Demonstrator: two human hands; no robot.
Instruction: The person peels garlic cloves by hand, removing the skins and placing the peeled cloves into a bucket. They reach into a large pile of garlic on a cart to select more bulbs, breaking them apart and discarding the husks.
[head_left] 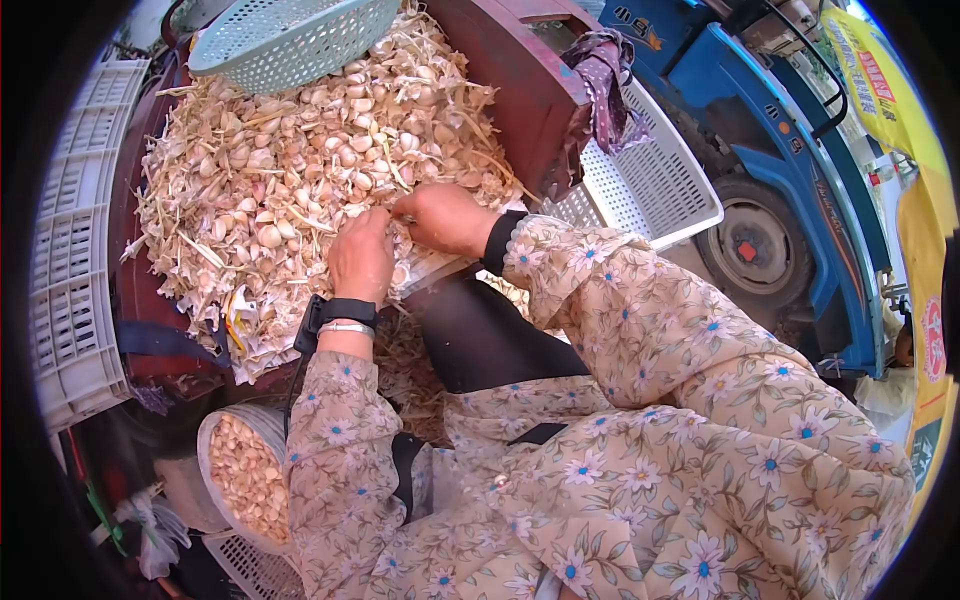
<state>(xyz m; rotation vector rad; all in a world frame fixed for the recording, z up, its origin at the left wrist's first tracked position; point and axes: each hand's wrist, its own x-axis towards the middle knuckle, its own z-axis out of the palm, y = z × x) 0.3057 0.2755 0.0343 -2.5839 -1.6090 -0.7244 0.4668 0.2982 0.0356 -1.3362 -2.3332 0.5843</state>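
A broad heap of garlic cloves (pixel 330 150), mixed with dry skins and stalks, lies in front of me. My left hand (pixel 360 258) is at the heap's near edge, its fingers bent and closed. Beside it, almost touching, my right hand (pixel 447 218) has its fingers curled in a pinch pointing toward the left fingertips. Whatever lies between the fingers of either hand is too small and hidden to name. Loose cloves and papery skins surround both hands.
A pale green plastic basket (pixel 290 45) rests on the heap's far side. White crates (pixel 85 230) stand at left, another (pixel 650 170) at right. A bucket of cloves (pixel 245 470) is at lower left. A blue vehicle (pixel 790 200) stands at right.
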